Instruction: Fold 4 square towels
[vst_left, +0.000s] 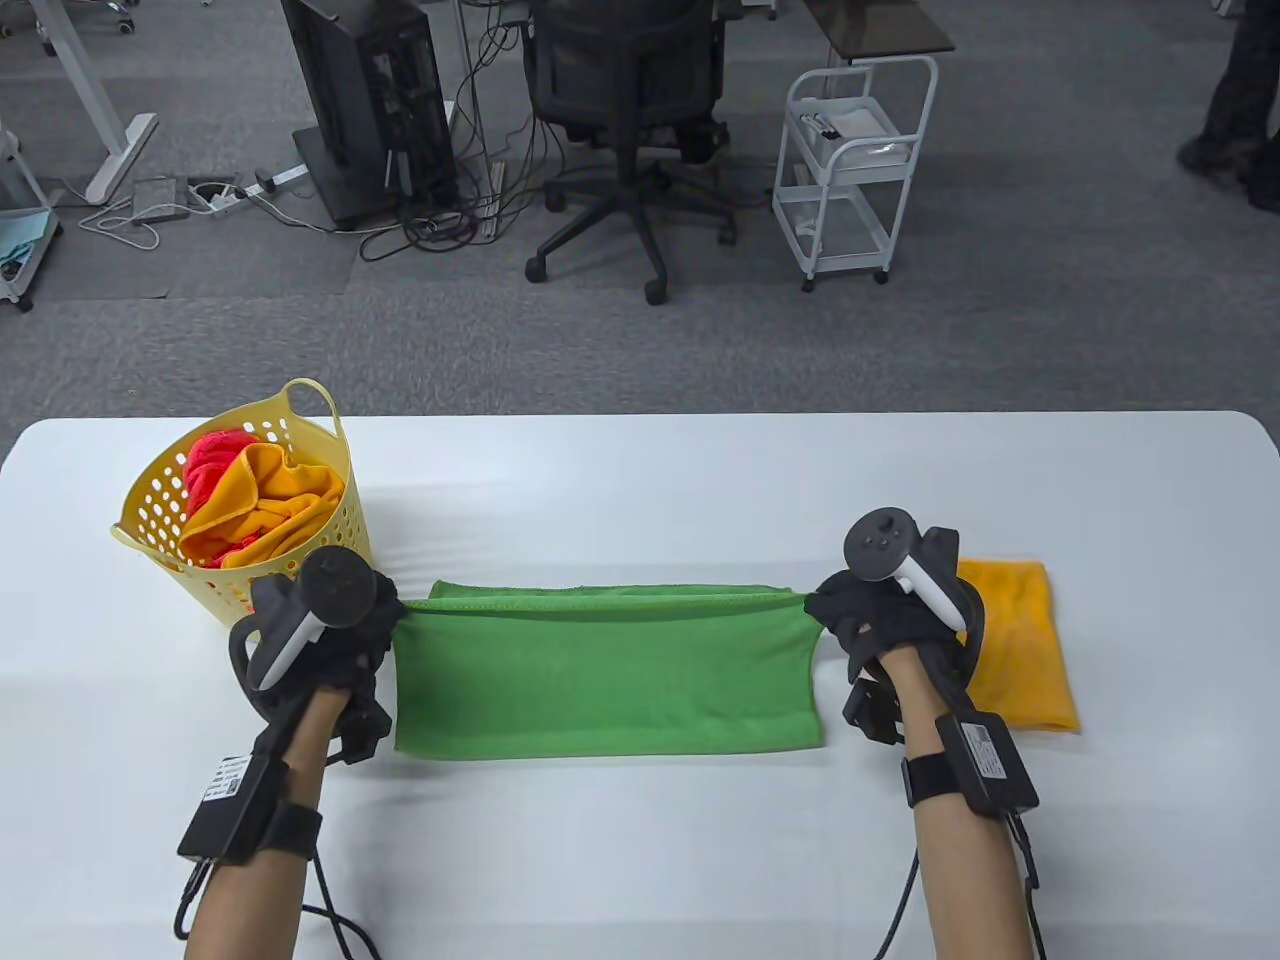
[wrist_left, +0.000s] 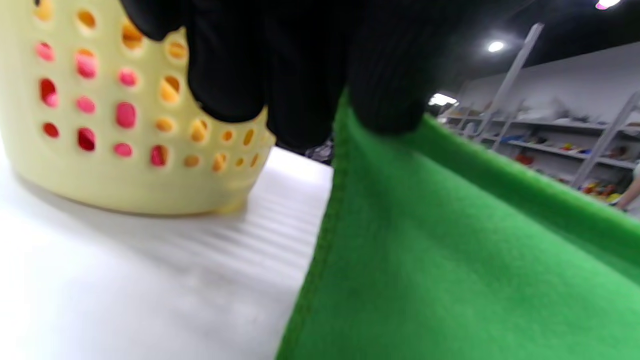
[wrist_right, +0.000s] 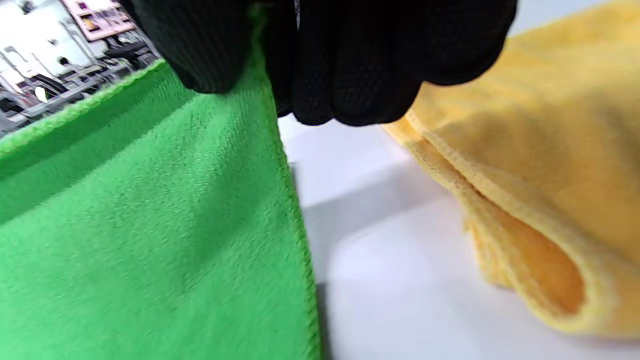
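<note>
A green towel (vst_left: 605, 670) lies folded in half across the middle of the white table (vst_left: 640, 480), its two free edges stacked along the far side. My left hand (vst_left: 375, 615) pinches the towel's far left corner, seen close in the left wrist view on the green towel (wrist_left: 450, 250). At the other end, my right hand (vst_left: 830, 610) pinches the far right corner; the right wrist view has black fingers (wrist_right: 360, 65) gripping the green towel (wrist_right: 150, 225). A folded orange towel (vst_left: 1020, 640) lies flat just right of my right hand, also seen as the orange towel (wrist_right: 540, 165).
A yellow perforated basket (vst_left: 150, 540) stands at the table's left, just behind my left hand, holding crumpled orange and red towels (vst_left: 255, 495). The basket (wrist_left: 100, 165) fills the left of the left wrist view. Beyond the table are an office chair (vst_left: 630, 100) and a white cart (vst_left: 850, 160).
</note>
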